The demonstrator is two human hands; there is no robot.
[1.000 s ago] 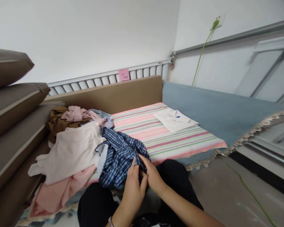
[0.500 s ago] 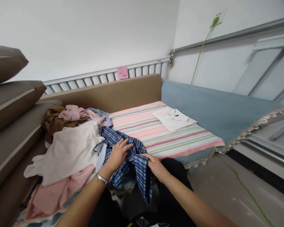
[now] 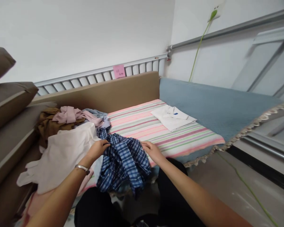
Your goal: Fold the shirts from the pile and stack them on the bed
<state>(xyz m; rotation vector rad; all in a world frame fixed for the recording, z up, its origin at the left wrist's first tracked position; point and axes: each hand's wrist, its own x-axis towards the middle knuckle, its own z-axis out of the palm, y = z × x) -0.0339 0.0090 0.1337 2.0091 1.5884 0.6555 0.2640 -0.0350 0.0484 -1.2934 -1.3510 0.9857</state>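
Note:
A blue plaid shirt point(image 3: 125, 160) lies crumpled at the front of the sofa, its lower part hanging over the edge. My left hand point(image 3: 98, 149), with a silver bangle at the wrist, pinches the shirt's left upper part. At the shirt's right side, my right hand point(image 3: 153, 152) grips its edge between thumb and fingers. Left of the shirt is a white garment point(image 3: 66, 151), spread loosely over other clothes. A folded white shirt point(image 3: 171, 118) with a small blue label rests flat on the striped cloth point(image 3: 132, 121).
Brown cushions point(image 3: 9, 101) are stacked at the left. Pink and brown clothes point(image 3: 68, 115) lie heaped by the tan backrest point(image 3: 104, 94). A blue cover point(image 3: 210, 102) with a lace edge drapes the right side. A green cord point(image 3: 246, 186) runs across the floor.
My left hand has moved left and from lying spread on the plaid shirt to pinching it. The shirt is spread wider, and the sleeve my right hand held now hangs down in the middle.

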